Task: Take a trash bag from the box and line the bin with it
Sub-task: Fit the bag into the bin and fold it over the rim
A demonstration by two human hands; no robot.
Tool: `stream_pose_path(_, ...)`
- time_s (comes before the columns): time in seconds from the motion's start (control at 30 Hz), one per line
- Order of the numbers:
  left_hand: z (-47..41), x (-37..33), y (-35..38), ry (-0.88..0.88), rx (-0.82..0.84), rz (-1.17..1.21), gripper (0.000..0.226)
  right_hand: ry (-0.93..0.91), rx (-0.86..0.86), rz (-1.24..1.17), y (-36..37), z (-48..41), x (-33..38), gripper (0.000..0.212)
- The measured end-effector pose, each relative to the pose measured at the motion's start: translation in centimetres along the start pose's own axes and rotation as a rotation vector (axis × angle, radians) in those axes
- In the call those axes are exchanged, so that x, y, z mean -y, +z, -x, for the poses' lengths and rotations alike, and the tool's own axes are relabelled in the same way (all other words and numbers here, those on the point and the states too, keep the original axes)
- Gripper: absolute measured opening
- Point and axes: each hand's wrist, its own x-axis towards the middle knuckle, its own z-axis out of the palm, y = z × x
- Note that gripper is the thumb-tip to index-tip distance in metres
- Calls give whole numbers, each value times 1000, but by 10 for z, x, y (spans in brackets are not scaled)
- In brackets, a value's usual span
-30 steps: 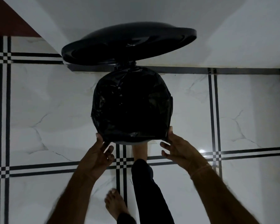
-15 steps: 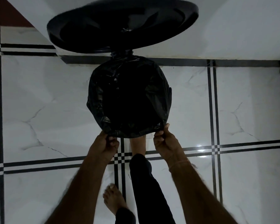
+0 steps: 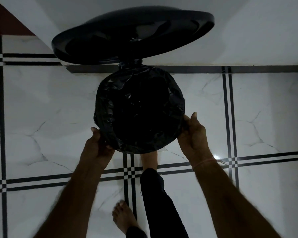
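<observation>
A round black pedal bin stands on the floor with its lid point(image 3: 132, 35) raised toward the wall. A black trash bag point(image 3: 139, 109) fills the bin's mouth and is folded over the rim all round, hiding the bin's body. My left hand point(image 3: 97, 146) grips the bag's folded edge at the near left of the rim. My right hand point(image 3: 193, 134) holds the bag at the near right of the rim. One bare foot point(image 3: 149, 158) reaches under the bin's front, where the pedal is hidden. The box of bags is out of sight.
White marble floor tiles point(image 3: 41, 117) with black-and-white checked border lines lie all around. A white wall point(image 3: 248, 31) with a dark skirting strip stands directly behind the bin. My other bare foot point(image 3: 123, 217) rests on the floor near the bottom.
Both hands have moved apart along the near rim, from the front centre to the left and right sides, still on the bag. The bag's mouth now looks wider and rounder.
</observation>
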Motion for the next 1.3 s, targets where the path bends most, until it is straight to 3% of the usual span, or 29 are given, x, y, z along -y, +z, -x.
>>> stream_pose_path(0.1,5,1,0,26,58,-25,36,-21,-33,63,1,-4,-1,59)
stream_pose_path(0.23,10,1,-1,35,-3,-132,35,-20,-70,139,0,-14,-5,53)
stream_pose_path(0.37,7,-1,5,-21,-106,-38,37,-17,-156,115,-3,-20,-9,54)
stream_pose_path(0.57,1,-4,7,-50,-169,9,26,-18,-146,127,-2,-14,-11,62)
stream_pose_path(0.67,4,-6,15,9,-248,-64,43,-46,-127,126,3,-8,-10,74)
stream_pose_path(0.7,6,-5,19,39,-301,-121,40,-41,-115,130,4,-7,-10,78)
stream_pose_path(0.77,7,1,27,121,-421,-226,14,-17,-89,152,10,-7,-8,84)
stream_pose_path(0.83,10,8,36,198,-487,-280,23,-1,-71,160,15,-5,-6,84)
stream_pose_path(0.9,16,12,39,188,-447,-202,30,21,-65,165,16,0,-7,83)
stream_pose_path(0.97,21,17,31,67,-328,-84,41,67,-76,165,13,7,-11,84)
stream_pose_path(1.1,25,27,12,-73,-206,75,35,115,-71,112,6,9,-9,89)
stream_pose_path(1.2,18,32,9,-64,-206,47,44,129,-78,78,7,6,-9,91)
stream_pose_path(1.3,5,33,13,-76,-312,-20,44,160,-63,10,11,7,-13,94)
